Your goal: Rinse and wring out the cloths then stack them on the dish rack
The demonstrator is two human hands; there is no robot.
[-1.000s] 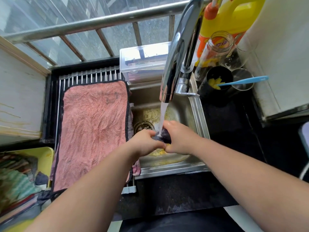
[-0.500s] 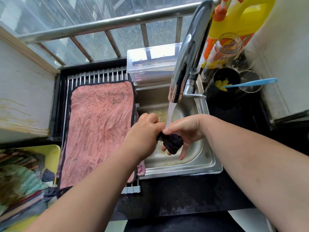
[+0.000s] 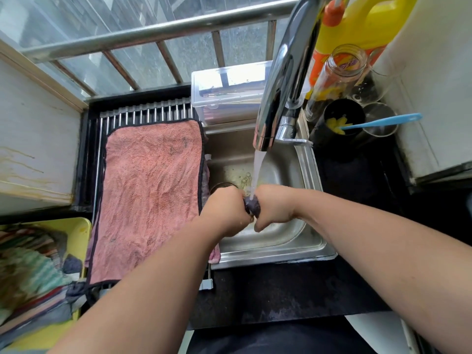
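Observation:
A small dark cloth (image 3: 252, 206) is bunched between my two hands over the steel sink (image 3: 310, 175). My left hand (image 3: 224, 210) grips its left end and my right hand (image 3: 274, 208) grips its right end; most of the cloth is hidden inside my fists. Water runs from the chrome faucet (image 3: 286, 80) straight onto the cloth. A pink cloth with dark edging (image 3: 150, 190) lies spread flat on the dish rack (image 3: 143, 113) left of the sink.
A clear plastic box (image 3: 227, 90) stands behind the sink. At the right are a yellow detergent jug (image 3: 357, 24), a glass jar (image 3: 337, 72) and a black cup with a blue brush (image 3: 378, 122). A yellow tub of striped cloths (image 3: 28, 267) is at the lower left.
My right hand, whose fingers were loose half a second ago, has closed round the dark cloth, and both fists now squeeze it tight under the water stream.

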